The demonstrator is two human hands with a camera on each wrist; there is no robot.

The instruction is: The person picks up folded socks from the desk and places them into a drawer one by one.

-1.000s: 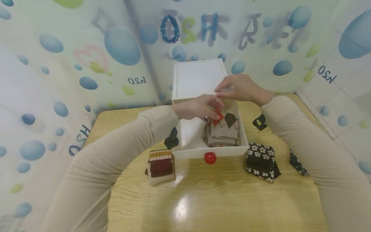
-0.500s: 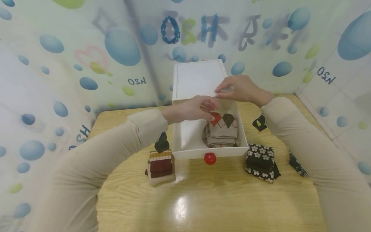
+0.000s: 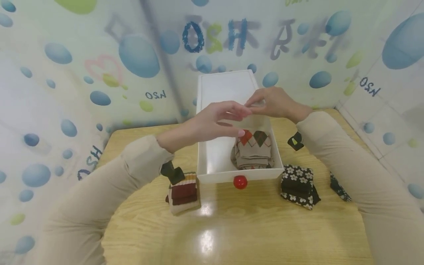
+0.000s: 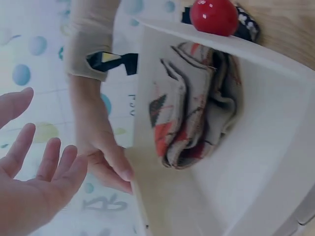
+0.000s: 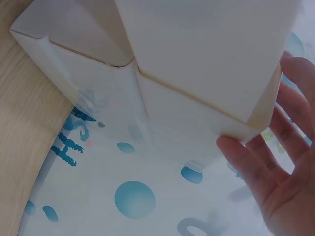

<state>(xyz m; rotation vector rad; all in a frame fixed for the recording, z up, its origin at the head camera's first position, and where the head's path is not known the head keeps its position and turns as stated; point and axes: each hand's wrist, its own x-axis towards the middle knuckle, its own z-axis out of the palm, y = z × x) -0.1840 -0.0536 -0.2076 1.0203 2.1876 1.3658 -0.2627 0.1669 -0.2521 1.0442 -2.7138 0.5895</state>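
Note:
Folded argyle socks (image 3: 255, 147) lie in the right part of a pulled-out white drawer (image 3: 215, 158) with a red knob (image 3: 240, 182). My left hand (image 3: 208, 121) is over the drawer with its fingers loosely extended and holds nothing; its thumb tip is just above the socks. In the left wrist view those socks (image 4: 184, 108) sit apart from my left hand (image 4: 37, 182). With thumb and fingers my right hand (image 3: 276, 105) grips the front right corner of the white box (image 3: 225, 86). The right wrist view shows that hand (image 5: 280, 162) around the corner.
On the wooden table (image 3: 238, 228) lie folded striped maroon socks (image 3: 183, 195) left of the drawer. Black flowered socks (image 3: 298, 186) are at its right, and a dark patterned piece (image 3: 339, 187) is partly hidden by the right sleeve. A patterned wall (image 3: 132, 95) stands behind.
My left hand has drawn back from the argyle socks, moving left and up, and its fingers have straightened. The socks stay in the drawer. My right hand keeps its place on the box.

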